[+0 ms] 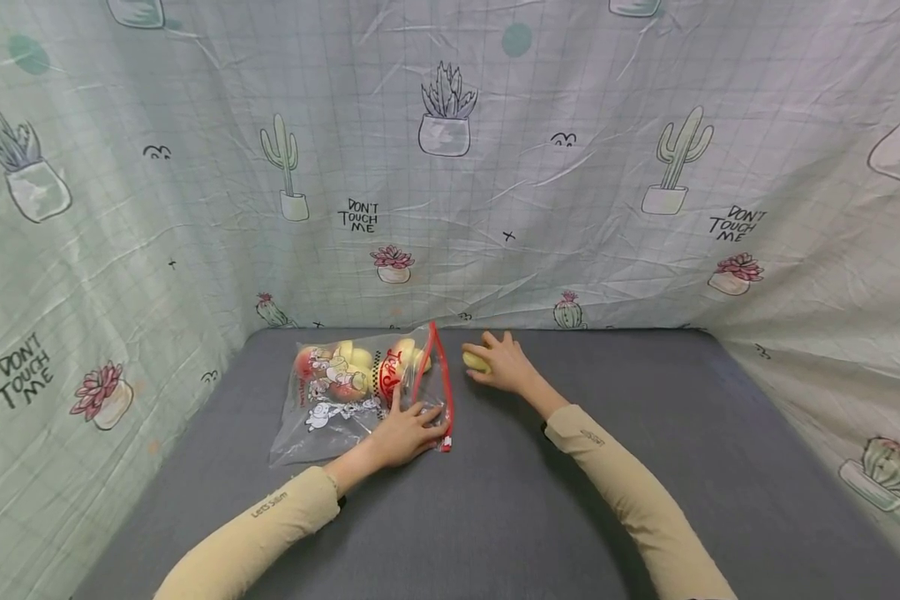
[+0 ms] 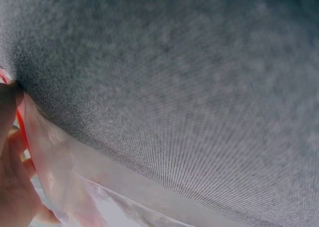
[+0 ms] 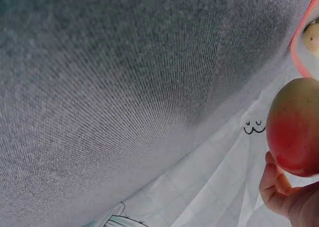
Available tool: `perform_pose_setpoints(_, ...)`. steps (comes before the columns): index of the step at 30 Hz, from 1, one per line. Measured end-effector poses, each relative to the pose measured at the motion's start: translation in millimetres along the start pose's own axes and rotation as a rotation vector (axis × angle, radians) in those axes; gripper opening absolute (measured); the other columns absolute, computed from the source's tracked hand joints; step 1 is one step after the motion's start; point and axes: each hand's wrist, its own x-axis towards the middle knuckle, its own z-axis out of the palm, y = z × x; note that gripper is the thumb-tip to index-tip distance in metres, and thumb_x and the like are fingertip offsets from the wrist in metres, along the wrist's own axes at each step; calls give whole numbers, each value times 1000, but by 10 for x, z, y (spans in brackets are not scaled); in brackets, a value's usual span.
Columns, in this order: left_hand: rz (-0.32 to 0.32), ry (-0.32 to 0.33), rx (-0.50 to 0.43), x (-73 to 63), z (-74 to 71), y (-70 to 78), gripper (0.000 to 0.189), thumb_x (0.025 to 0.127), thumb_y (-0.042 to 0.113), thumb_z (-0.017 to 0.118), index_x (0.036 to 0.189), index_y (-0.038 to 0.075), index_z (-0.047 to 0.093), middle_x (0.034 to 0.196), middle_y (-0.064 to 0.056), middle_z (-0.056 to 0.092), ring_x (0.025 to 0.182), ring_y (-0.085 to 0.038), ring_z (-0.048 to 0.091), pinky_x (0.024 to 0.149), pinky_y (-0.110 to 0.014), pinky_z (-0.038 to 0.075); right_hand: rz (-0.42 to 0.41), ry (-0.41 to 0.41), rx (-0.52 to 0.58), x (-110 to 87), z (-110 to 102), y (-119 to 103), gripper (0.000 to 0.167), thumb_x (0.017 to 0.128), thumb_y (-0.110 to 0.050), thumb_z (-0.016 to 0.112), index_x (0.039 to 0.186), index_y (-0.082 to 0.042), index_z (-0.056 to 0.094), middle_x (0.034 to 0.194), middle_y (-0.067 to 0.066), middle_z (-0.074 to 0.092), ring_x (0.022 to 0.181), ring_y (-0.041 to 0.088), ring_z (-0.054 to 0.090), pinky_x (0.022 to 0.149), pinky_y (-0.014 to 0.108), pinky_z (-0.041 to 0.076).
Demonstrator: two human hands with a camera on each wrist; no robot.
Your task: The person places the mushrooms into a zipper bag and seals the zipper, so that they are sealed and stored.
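Left hand (image 1: 405, 433) flat on fruit-filled clear zip bag (image 1: 345, 392), right hand (image 1: 504, 363) gripping a mango (image 1: 476, 361) beside it.

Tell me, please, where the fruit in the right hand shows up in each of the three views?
Head: the fruit lies centre frame on the grey table, under the right hand, just right of the zip bag.
Left wrist: not in view; only table, bag and the left hand.
Right wrist: at the right edge, red and yellow, held by fingertips.
Shared landmark: the bag's red zip strip, seen in all three views.
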Motion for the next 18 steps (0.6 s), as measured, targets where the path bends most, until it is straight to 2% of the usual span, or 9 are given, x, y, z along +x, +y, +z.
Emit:
perform_pose_setpoints(4, -7, -5, 1, 2, -1, 1, 40, 89, 40, 47, 126, 28, 50, 131, -3, 51, 115, -26, 48, 94, -70, 17, 23, -7, -12, -8, -6, -38, 41, 82, -43, 59, 118, -24, 57, 92, 6, 47, 63, 20, 36, 50, 32, 33)
perform_pose_setpoints(11, -8, -1, -8, 0, 4, -8, 40, 88, 40, 48, 126, 27, 51, 131, -4, 51, 115, -26, 48, 94, -70, 18, 46, -74, -72, 0, 13, -116, 45, 84, -42, 56, 124, -21, 51, 101, 7, 50, 71, 26, 42, 57, 38, 41)
perform_pose_setpoints(18, -9, -10, -15, 2, 3, -7, 40, 88, 40, 48, 127, 28, 50, 132, -4, 50, 116, -26, 48, 94, -70, 17, 26, -42, -96, -50, 23, -172, 44, 82, -44, 58, 118, -20, 51, 98, 9, 47, 70, 26, 43, 55, 37, 36)
